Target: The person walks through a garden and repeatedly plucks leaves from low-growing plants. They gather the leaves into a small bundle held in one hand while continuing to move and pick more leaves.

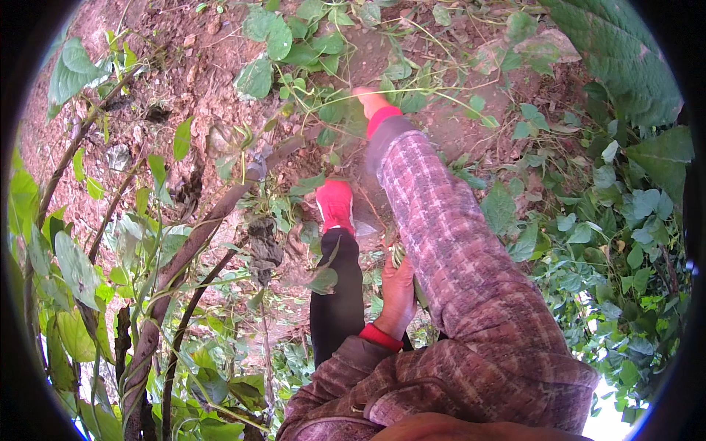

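Observation:
Out ahead over the soil, my right hand (372,101) reaches in among the leaves of a climbing bean plant (331,110). It is blurred, a thin green vine (422,90) crosses at it, and I cannot tell whether its fingers hold anything. Close to my body, my left hand (398,295) is closed around a small bunch of slender green pods (397,254). My right sleeve hides part of that bunch. A few green bean pods (243,134) hang by a brown pole, left of my right hand.
A thick wooden pole (190,253) wound with vines slants up on the left, with thinner sticks (83,132) beside it. Dense foliage (623,220) fills the right side. My foot in a red shoe (336,205) stands on reddish soil (193,66). A dry, shrivelled leaf (263,248) hangs nearby.

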